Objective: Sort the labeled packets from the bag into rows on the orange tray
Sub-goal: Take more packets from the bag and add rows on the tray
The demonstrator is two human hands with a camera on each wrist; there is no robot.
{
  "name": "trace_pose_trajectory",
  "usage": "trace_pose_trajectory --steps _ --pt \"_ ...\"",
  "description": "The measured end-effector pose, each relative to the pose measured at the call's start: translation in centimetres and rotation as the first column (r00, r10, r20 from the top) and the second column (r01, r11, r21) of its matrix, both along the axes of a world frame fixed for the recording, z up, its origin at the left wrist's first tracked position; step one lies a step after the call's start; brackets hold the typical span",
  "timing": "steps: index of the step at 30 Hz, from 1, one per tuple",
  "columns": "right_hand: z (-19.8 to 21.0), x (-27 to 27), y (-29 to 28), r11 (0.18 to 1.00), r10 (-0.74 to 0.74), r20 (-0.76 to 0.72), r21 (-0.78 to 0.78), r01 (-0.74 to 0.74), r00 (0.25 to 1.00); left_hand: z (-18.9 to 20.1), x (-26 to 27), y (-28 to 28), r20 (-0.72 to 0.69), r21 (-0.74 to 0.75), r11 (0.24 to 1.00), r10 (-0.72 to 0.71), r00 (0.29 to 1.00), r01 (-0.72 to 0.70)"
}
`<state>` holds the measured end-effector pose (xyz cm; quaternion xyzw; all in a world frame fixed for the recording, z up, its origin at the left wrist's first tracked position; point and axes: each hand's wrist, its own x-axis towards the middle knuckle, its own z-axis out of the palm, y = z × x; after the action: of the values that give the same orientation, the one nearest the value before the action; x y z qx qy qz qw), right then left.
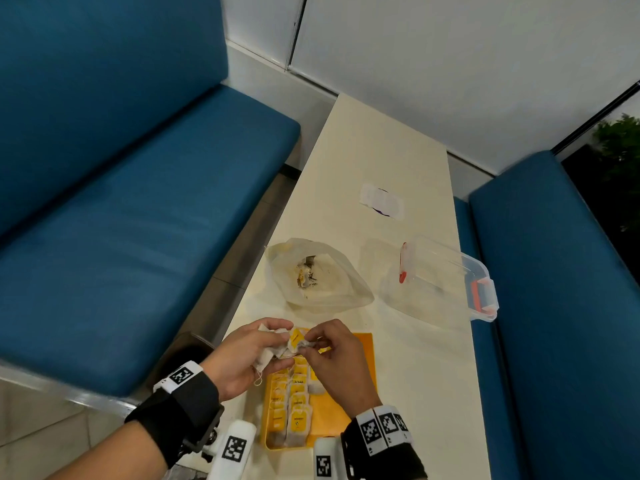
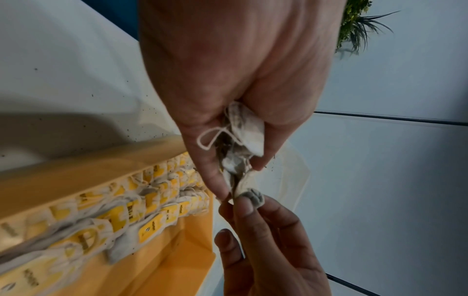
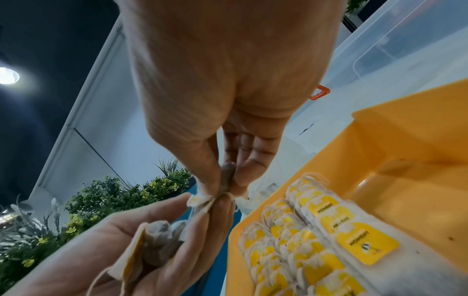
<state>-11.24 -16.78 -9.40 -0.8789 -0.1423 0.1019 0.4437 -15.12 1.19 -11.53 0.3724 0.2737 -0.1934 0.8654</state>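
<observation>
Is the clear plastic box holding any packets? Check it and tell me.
No, the clear plastic box shows nothing inside; packets lie on the orange tray.

Light in the head view was soft and even, from above, with the white table (image 1: 388, 161) bright and the blue seats (image 1: 138, 202) dull; lines bowed toward the edges. A round ceiling lamp (image 3: 8, 75) glowed, blown out, in the right wrist view against a dark ceiling. In the left wrist view a broad soft shadow (image 2: 58, 128) lay on the table, the tray (image 2: 162, 260) smeared with motion blur. Both wrist views showed the near palms large, stretched and soft.
</observation>
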Motion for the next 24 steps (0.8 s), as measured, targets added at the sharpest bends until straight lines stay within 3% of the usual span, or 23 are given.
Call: trace_pose_trajectory --steps 6,10,13,15,18,24 --pt "-0.3 -1.0 -0.4 0.997 0.052 0.059 0.056 -0.055 0.997 0.2 0.1 -0.1 0.071 0.056 0.997 0.048 0.996 -0.052" --pt "-0.1 -1.6 -0.6 0.997 0.035 -0.019 0.067 -0.034 0.999 -0.1 0.3 0.0 0.188 0.349 0.936 -0.020 0.982 -0.048" --pt "0.1 -1.0 -0.8 0.998 -0.058 -0.010 0.035 0.058 0.998 0.1 0.4 0.2 0.266 0.544 0.839 -0.162 0.950 -0.010" --pt "0.3 -0.5 -0.8 0.999 -0.032 -0.052 0.030 0.033 0.998 0.3 0.5 0.3 0.280 0.609 0.793 -0.257 0.925 0.035" --pt "0.4 -0.1 -0.6 0.999 -0.009 -0.153 0.047 0.016 0.988 0.6 0.5 0.2 0.284 0.664 0.745 -0.328 0.901 0.062" --pt "-0.3 0.2 -0.5 0.988 -0.026 -0.291 0.135 0.068 0.956 0.3 0.4 0.1 0.288 0.627 0.779 -0.242 0.927 0.008"
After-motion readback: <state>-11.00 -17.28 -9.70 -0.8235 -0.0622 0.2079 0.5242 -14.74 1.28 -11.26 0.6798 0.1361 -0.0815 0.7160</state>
